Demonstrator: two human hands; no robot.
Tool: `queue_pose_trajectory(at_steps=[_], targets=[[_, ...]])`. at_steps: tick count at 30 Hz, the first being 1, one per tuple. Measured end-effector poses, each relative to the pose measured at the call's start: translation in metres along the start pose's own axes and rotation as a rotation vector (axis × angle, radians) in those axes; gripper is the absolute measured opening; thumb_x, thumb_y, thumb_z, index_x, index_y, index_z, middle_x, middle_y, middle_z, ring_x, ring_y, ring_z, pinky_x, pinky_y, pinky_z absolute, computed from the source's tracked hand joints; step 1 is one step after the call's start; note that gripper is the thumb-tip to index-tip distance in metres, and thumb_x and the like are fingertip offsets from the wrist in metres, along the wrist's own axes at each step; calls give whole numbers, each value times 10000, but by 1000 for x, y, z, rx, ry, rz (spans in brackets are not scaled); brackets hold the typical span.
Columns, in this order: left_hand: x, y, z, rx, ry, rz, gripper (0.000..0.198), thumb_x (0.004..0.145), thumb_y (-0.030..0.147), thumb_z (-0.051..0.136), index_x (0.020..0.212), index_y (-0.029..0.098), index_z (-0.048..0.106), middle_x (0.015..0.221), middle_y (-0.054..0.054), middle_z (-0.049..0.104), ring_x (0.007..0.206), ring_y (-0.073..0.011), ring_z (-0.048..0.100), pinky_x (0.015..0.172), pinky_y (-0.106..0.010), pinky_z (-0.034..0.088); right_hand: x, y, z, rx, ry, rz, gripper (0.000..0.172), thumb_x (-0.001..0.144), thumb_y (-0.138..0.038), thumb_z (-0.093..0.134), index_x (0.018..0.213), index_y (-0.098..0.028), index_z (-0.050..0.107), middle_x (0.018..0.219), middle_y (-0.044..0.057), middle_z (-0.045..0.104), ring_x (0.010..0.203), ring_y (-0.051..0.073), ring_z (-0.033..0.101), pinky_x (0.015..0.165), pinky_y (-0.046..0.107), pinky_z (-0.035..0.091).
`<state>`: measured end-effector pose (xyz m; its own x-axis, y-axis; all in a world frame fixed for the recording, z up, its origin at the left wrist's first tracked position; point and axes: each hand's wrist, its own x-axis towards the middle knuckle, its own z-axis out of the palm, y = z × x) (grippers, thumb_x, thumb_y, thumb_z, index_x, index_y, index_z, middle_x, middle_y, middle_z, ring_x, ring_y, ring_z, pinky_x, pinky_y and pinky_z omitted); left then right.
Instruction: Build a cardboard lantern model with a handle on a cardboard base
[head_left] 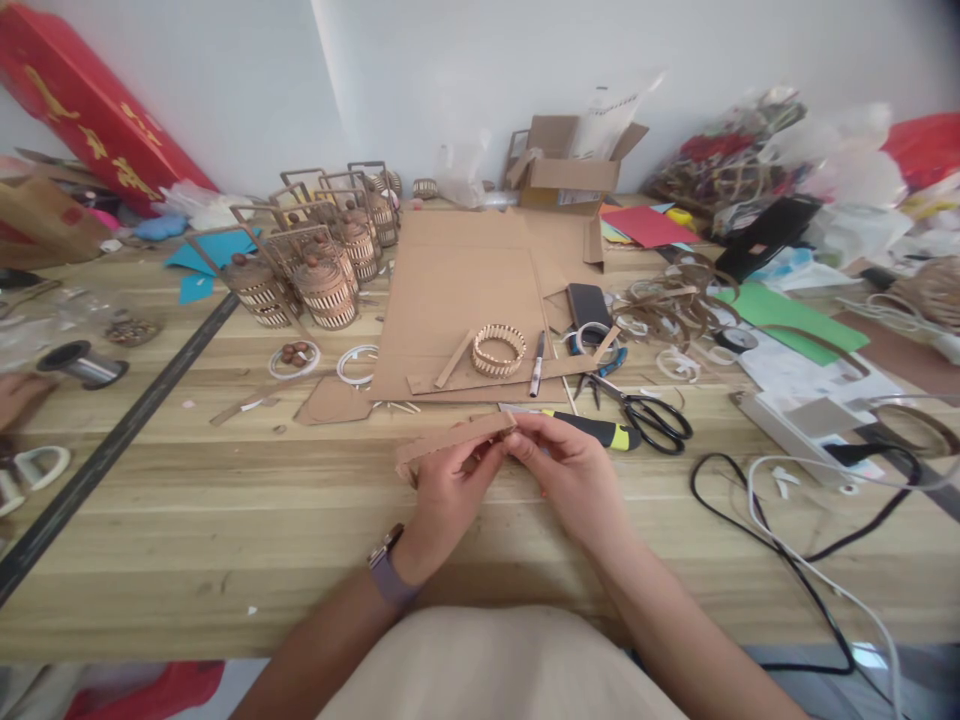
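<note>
A bent strip of cardboard point(454, 436) is held low over the front of the table. My left hand point(448, 492) is closed around it, and the strip sticks out past the fingers to the left. My right hand point(574, 472) pinches its right end, where the fingertips of both hands meet and partly hide it. Just beyond my right hand lie a black and yellow-green utility knife point(596, 430) and black-handled scissors point(656, 415). Farther off, a woven bamboo ring point(499, 350) rests on flat cardboard point(457, 280), with a marker point(538, 365) beside it.
Small bamboo baskets with tall handles point(326, 285) stand in a group at the back left. An open carton point(570, 170) is against the wall. Loose brown strips point(679, 305) pile up on the right, and black and white cables point(780, 540) loop over the front right edge.
</note>
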<state>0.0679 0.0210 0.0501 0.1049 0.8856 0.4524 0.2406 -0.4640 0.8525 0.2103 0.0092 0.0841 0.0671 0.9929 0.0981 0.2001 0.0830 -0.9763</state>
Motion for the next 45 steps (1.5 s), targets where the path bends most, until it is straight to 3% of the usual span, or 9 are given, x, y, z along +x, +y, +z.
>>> queue_pose_trajectory(at_steps=[13, 25, 33, 38, 41, 45], targets=[[-2, 2, 0, 21, 12, -40, 175, 906, 284, 638, 987, 194, 764, 882, -43, 791, 748, -160, 719, 716, -247, 578, -3, 0, 1, -2, 19, -53, 171, 820, -332, 677, 935, -254, 776, 913, 38, 776, 872, 216, 698, 829, 356, 537], [0, 2, 0, -8, -5, -59, 165, 888, 234, 628, 975, 189, 761, 888, -45, 787, 774, -171, 725, 727, -254, 583, -6, 4, 2, -87, 64, -200, 158, 865, -288, 628, 916, -267, 776, 885, 33, 764, 837, 199, 691, 780, 331, 548], [0, 2, -1, -17, 0, -58, 183, 899, 268, 621, 1002, 205, 758, 910, -51, 782, 801, -182, 720, 767, -283, 585, -8, 2, 3, -122, 73, -222, 149, 877, -298, 603, 877, -271, 750, 893, 27, 762, 847, 200, 696, 763, 332, 548], [0, 1, -1, -52, -29, -70, 217, 912, 269, 609, 1074, 217, 744, 934, -47, 776, 796, -174, 711, 736, -266, 575, -13, -5, 6, -424, 156, -250, 214, 879, -333, 594, 1049, -239, 684, 846, 30, 752, 771, 204, 682, 737, 347, 510], [0, 2, 0, -96, -52, -78, 214, 928, 268, 589, 1071, 226, 743, 971, -46, 772, 830, -175, 709, 752, -265, 568, -14, -9, 10, -695, 222, -393, 114, 880, -334, 608, 876, -225, 642, 772, 30, 716, 752, 215, 655, 769, 369, 445], [0, 5, -1, -92, -54, -80, 208, 930, 257, 577, 1054, 224, 741, 974, -43, 770, 829, -179, 703, 755, -271, 563, -12, -11, 15, -900, 256, -474, 160, 889, -288, 590, 750, -229, 536, 689, 17, 644, 698, 210, 602, 721, 354, 372]])
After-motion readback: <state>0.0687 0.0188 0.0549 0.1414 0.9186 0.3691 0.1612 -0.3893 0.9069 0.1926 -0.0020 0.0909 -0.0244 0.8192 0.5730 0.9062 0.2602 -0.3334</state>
